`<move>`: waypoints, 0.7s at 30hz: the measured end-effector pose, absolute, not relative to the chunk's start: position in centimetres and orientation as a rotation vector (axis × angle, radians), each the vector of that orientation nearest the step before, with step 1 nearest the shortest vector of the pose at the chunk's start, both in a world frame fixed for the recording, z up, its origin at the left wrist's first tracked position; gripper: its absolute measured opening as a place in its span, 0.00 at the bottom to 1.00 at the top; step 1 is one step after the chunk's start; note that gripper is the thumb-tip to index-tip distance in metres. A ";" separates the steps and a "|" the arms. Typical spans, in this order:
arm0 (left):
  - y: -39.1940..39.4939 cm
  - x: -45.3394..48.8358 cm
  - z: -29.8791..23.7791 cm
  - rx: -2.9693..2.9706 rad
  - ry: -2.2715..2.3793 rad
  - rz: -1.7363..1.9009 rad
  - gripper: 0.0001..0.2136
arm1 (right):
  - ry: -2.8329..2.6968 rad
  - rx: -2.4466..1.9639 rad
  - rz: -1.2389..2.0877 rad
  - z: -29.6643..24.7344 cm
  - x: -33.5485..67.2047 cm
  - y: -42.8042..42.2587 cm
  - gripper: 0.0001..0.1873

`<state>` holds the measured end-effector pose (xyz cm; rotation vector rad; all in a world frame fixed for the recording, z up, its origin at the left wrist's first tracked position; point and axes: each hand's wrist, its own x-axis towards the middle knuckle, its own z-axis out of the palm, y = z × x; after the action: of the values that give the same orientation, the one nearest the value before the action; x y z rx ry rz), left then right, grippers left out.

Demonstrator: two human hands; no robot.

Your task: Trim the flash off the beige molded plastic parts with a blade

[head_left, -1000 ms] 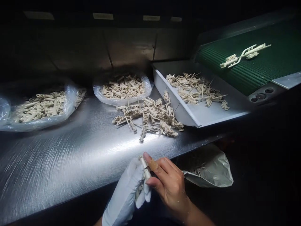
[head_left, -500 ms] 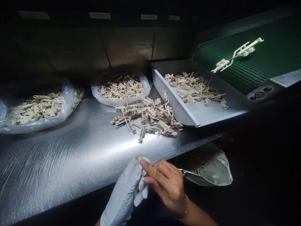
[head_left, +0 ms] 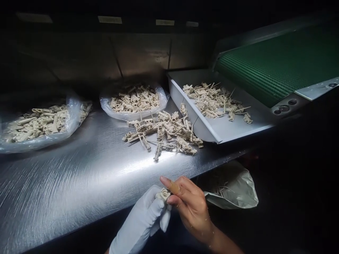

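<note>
My left hand [head_left: 144, 220], in a white glove, is closed round a small beige plastic part [head_left: 163, 194] at the near edge of the steel table [head_left: 79, 176]. My bare right hand [head_left: 189, 204] pinches the same part from the right with thumb and forefinger. A loose pile of beige moulded parts [head_left: 164, 132] on sprues lies on the table just beyond the hands.
Two clear bags of beige parts sit at the back, one at far left [head_left: 39, 123], one at centre [head_left: 134, 100]. A grey tray [head_left: 219, 128] with more parts stands under a green conveyor belt [head_left: 270, 67]. A grey bag [head_left: 233, 187] hangs below the table edge.
The sprued part riding on the green belt is gone from view. Both hands have turned the small part between them, which now shows less above the glove.
</note>
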<state>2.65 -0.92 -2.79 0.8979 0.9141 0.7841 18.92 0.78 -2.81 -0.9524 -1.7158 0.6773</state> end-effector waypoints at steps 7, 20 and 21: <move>0.1 3.1 -0.3 0.857 0.927 0.791 0.26 | -1.725 -0.978 0.658 -2.8 19.0 0.7 0.19; -1.8 3.0 -2.9 0.992 1.218 1.010 0.19 | -1.858 -1.031 0.393 -2.7 19.1 0.5 0.19; -1.9 3.1 -3.0 0.994 1.218 1.014 0.19 | -1.872 -1.034 0.343 -2.8 19.2 0.5 0.20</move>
<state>3.10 -1.88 -2.96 0.9939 1.2184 1.0142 19.16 0.50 -2.75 -1.0343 -1.8716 0.3428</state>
